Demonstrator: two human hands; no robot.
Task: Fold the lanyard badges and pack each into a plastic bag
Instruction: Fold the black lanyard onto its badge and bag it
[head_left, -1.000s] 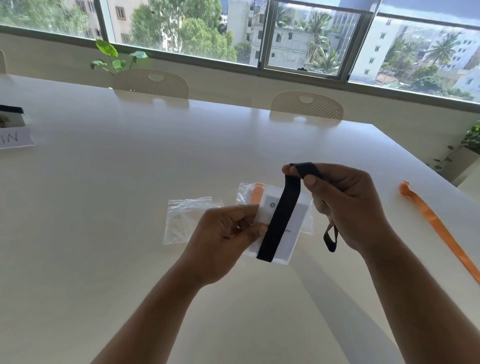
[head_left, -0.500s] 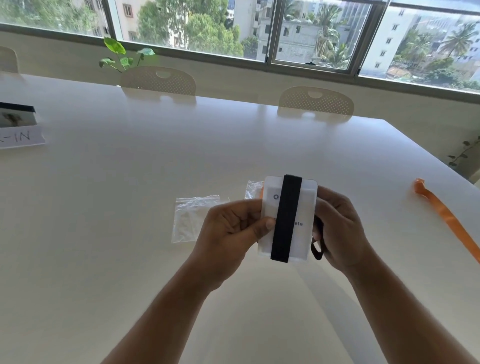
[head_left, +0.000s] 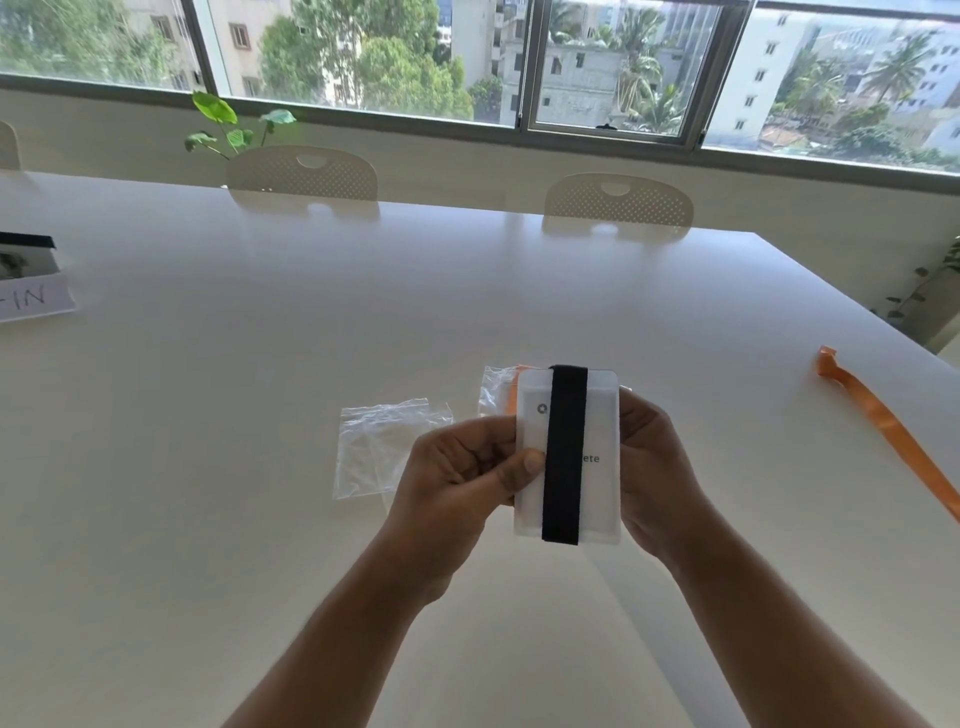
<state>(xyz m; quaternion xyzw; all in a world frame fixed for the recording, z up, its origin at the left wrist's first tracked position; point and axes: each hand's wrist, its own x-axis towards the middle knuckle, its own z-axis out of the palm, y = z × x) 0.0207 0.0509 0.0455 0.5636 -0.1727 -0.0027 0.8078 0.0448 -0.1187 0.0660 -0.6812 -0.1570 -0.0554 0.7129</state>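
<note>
I hold a white badge holder (head_left: 597, 431) upright above the table, with its black lanyard strap (head_left: 565, 457) wrapped lengthwise round its middle. My left hand (head_left: 457, 478) pinches the badge's left edge, thumb pressing on the front next to the strap. My right hand (head_left: 660, 473) grips the right edge from behind, fingers mostly hidden. An empty clear plastic bag (head_left: 382, 447) lies flat on the table to the left. A second plastic bag (head_left: 496, 389) with something orange inside lies just behind the badge.
An orange lanyard (head_left: 893, 431) lies stretched along the white table's (head_left: 260, 364) right edge. A paper sign and a dark-edged box (head_left: 31, 275) sit at the far left. Two chairs (head_left: 618, 200) stand at the far side under the window.
My right hand pulled the black strap over the badge's top and down behind it, then settled on the right edge. The badge now stands upright, wrapped, held by both hands.
</note>
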